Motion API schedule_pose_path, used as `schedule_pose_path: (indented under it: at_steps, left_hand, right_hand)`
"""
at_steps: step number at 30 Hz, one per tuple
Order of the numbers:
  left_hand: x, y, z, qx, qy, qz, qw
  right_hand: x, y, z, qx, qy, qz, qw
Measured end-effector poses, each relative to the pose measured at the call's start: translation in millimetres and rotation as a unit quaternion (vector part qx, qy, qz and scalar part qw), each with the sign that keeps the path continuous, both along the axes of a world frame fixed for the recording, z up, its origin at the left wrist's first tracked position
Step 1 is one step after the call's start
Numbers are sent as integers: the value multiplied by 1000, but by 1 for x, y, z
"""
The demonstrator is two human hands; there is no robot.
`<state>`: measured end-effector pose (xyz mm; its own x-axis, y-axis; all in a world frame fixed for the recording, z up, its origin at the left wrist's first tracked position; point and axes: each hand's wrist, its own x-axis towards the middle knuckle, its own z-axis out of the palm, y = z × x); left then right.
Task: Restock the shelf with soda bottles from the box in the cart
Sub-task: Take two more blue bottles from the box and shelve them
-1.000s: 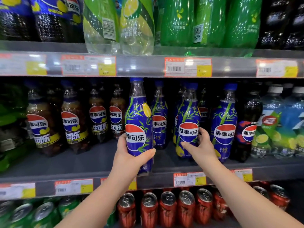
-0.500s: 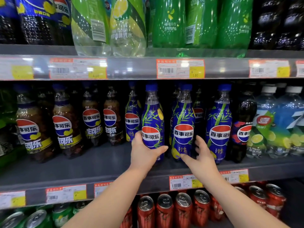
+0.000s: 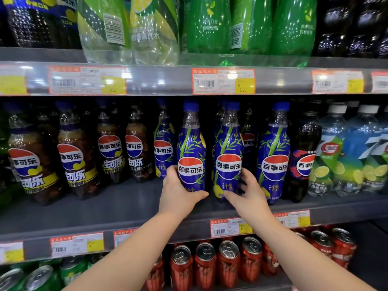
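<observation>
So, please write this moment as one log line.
left hand: grips blue bottle | right hand: touches neighbour bottle | both upright on middle shelf

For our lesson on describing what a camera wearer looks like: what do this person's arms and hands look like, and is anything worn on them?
Both forearms are bare as far as the picture shows: no sleeves or cuffs are in view. The left hand and right hand wear no gloves, and no rings, watch or bracelets can be seen. The fingernails that show look short and plain. No markings are visible on either arm.
</observation>
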<state>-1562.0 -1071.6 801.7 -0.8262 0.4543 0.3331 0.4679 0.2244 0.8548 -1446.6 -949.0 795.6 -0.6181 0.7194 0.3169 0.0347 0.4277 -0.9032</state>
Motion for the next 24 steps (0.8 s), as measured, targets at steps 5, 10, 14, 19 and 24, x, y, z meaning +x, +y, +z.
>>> schedule_pose_path:
  at_steps: [5,10,14,19,24]
  left_hand:
    - [0,0,-2,19,-3,-11,1000]
    - [-1,0,-3,31,0,-23,999]
    - [0,-1,-2,30,7,-24,999]
    - [4,-3,0,21,10,-24,999]
    - [4,-4,0,19,6,-25,999]
  right_hand:
    - [0,0,0,-13,9,2,1000]
    - [3,-1,4,-15,10,4,1000]
    - [1,-3,11,-3,-17,-17,1000]
    - [0,-3,17,5,-28,-28,999]
    - [9,-1,19,4,-50,12,999]
